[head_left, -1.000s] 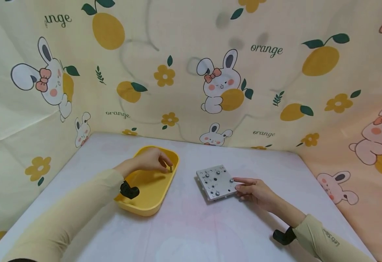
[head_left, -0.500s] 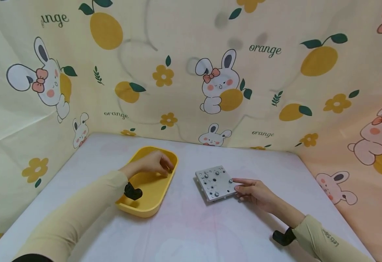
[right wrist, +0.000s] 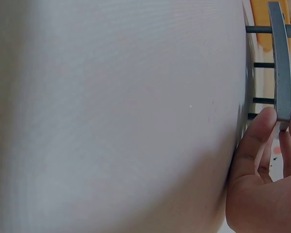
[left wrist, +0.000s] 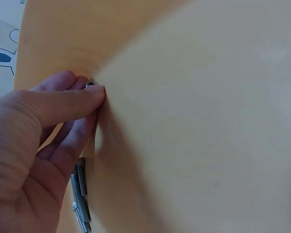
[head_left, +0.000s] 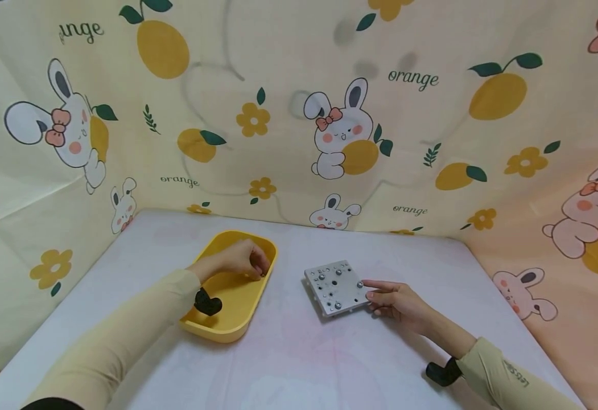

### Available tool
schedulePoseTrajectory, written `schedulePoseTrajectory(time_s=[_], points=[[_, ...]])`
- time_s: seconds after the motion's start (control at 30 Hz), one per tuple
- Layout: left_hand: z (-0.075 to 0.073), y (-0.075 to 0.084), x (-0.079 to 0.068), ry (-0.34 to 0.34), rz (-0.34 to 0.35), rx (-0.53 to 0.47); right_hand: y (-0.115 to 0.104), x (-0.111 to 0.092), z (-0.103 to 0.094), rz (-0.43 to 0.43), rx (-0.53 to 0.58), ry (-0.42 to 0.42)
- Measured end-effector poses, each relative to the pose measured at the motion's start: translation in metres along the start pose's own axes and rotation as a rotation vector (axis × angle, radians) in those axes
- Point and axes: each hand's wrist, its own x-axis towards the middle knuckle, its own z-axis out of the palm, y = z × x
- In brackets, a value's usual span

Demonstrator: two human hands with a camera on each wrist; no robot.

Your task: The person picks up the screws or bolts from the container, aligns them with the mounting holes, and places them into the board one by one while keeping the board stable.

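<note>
My left hand reaches into the yellow tray near its right wall. In the left wrist view, thumb and fingers pinch a small metal screw, mostly hidden by the fingertips. Several dark metal screws lie in the tray below that hand. To the right, a square grey metal plate with holes carries several screws in its top. The right hand grips the plate's right edge between thumb and fingers. The right wrist view shows screw shanks sticking out of the plate's underside.
A white-covered table bears the tray and the plate, with a gap between them. Patterned cloth with rabbits and oranges walls off the back and both sides. A black wrist mount sits under the right wrist.
The left hand has moved slightly and lowered at the tray's right wall; the screw in its fingers, visible earlier in the head view, is now hidden there. Right hand and plate stay put.
</note>
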Motion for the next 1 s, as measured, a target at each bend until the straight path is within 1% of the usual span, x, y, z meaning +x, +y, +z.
schedulePoseTrajectory(time_s=[0.13,0.3,0.43,0.6,0.73,0.87,0.97,1.0], points=[[-0.001,0.0,0.0,-0.026,0.001,0.006,0.0,0.0,0.0,0.002,-0.004,0.007],[-0.001,-0.002,-0.001,-0.051,0.022,0.029,0.001,0.001,-0.001,0.0,-0.007,0.01],[0.001,-0.005,-0.001,-0.066,0.03,0.046,0.002,0.002,-0.002,-0.006,-0.008,0.002],[0.001,-0.006,-0.004,-0.07,0.041,0.033,0.003,0.003,-0.002,-0.008,-0.009,-0.001],[-0.003,-0.005,-0.01,-0.037,0.038,-0.018,0.002,0.002,-0.001,-0.003,-0.013,0.005],[-0.008,-0.001,-0.016,0.024,0.019,-0.086,0.002,0.001,-0.001,0.002,-0.015,0.011],[-0.01,0.001,-0.019,0.068,0.008,-0.102,0.002,0.001,-0.001,0.003,-0.013,0.013],[-0.01,0.002,-0.02,0.081,0.018,-0.098,0.002,0.001,-0.001,0.003,-0.012,0.012]])
